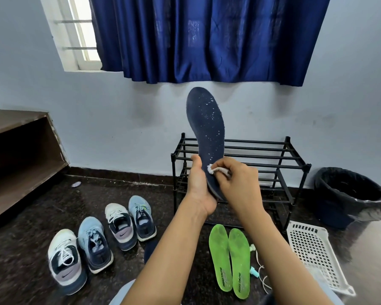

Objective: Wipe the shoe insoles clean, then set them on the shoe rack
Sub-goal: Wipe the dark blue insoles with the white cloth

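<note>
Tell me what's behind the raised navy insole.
The black shoe rack and the pale wall stand behind the navy insole. The insole, left hand and right hand cover part of the rack's left side.

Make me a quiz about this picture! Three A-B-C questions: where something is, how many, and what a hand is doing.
1. Where do the green insoles lie? A) in the bin B) on the floor before the shoe rack C) on the windowsill
2. How many shoes are on the floor? A) two B) three C) four
3. What does the left hand do? A) holds the blue insole B) hangs open C) holds a shoe
Answers: 1 B, both lie on the floor; 2 C, four are visible; 3 A, it grips the heel end; the right hand presses a white wipe on it.
</note>
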Demonstrator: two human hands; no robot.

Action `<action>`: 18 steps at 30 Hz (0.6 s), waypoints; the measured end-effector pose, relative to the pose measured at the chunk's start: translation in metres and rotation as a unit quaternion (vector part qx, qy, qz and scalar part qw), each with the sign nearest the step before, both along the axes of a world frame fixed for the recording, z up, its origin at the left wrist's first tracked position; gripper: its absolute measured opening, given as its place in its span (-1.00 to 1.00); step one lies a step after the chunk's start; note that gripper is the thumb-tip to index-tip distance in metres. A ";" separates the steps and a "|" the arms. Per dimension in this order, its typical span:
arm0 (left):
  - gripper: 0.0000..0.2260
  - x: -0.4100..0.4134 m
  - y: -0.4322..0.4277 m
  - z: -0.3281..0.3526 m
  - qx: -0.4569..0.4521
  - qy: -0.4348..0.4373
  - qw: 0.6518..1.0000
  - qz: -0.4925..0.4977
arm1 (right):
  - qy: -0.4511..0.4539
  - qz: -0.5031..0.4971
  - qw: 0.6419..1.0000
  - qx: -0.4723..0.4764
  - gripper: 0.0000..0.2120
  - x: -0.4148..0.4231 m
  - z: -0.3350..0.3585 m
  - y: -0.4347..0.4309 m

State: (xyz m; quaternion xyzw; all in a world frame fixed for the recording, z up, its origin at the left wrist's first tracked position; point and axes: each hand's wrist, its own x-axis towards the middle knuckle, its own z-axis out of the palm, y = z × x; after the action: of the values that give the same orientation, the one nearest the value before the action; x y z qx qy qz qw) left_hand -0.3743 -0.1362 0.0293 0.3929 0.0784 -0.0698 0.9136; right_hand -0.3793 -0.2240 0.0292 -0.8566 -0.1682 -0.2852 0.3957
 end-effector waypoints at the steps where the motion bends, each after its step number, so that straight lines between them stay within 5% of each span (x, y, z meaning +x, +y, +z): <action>1: -0.35 0.000 0.001 0.001 0.002 0.003 1.000 -0.007 | 0.014 0.022 1.000 0.015 -0.84 -0.003 0.000 -0.002; 12: -0.36 -0.002 0.000 0.002 -0.014 -0.003 1.000 -0.003 | -0.045 -0.029 0.998 -0.013 -0.87 -0.001 -0.002 0.006; 18: -0.33 0.000 0.008 0.008 -0.007 0.000 1.000 0.006 | 0.020 0.039 0.999 0.011 -0.85 -0.016 0.000 0.003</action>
State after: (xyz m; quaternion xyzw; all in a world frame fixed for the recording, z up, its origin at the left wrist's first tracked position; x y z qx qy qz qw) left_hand -0.3748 -0.1283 0.0375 0.3864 0.0806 -0.0651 0.9165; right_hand -0.3952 -0.2214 0.0295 -0.8505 -0.1899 -0.2542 0.4195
